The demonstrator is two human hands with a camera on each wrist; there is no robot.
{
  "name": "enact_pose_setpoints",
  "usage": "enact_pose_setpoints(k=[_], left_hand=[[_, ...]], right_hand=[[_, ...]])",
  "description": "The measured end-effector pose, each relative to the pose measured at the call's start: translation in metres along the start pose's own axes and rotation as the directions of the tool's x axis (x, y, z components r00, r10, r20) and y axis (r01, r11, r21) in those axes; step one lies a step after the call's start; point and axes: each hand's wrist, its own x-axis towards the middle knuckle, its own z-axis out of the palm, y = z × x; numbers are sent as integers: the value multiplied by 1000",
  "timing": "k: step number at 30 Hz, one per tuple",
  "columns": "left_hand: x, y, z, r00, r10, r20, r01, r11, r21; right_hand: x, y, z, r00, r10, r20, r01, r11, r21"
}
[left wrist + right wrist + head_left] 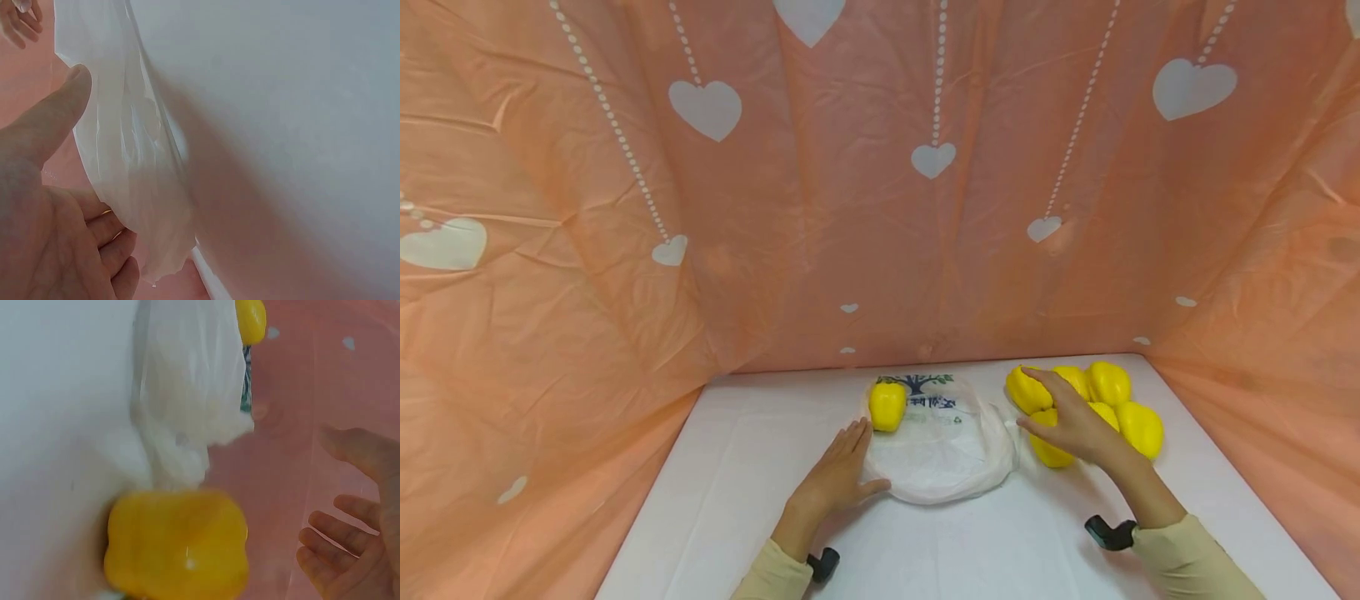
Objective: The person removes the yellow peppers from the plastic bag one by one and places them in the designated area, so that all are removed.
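A white plastic bag (925, 467) with a printed tree lies spread on the table, its rim raised in a loose ring. One yellow bell pepper (887, 407) sits at its far left side; I cannot tell whether it is inside. My left hand (841, 471) is at the bag's left rim, fingers extended and thumb apart; the left wrist view shows the bag wall (125, 125) beside thumb and fingers. Above several yellow bell peppers (1141, 429) on the right is my right hand (1075, 421), thumb and fingers spread. Close in the right wrist view, a pepper (178, 544) stands apart from that hand.
A white cloth (760, 433) covers the table. Peach-coloured curtains (880, 250) with white hearts hang behind it and along both sides. The pepper group stands near the table's far right corner, just right of the bag. Each wrist wears a black camera mount (1109, 533).
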Motion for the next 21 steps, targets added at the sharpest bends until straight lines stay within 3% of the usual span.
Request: enact_pose_setpoints(k=[4,11,21], left_hand=[[0,1,0,1000,-5,7,5,1000,-4],[0,1,-2,1000,-11,9,11,1000,-7],[-1,2,-2,1000,-14,9,14,1000,-7]], right_hand=[[8,-7,14,999,-40,-4,40,999,-27],[18,-25,42,1000,-5,30,5,1000,25],[35,-44,76,992,-128,20,129,991,-36]])
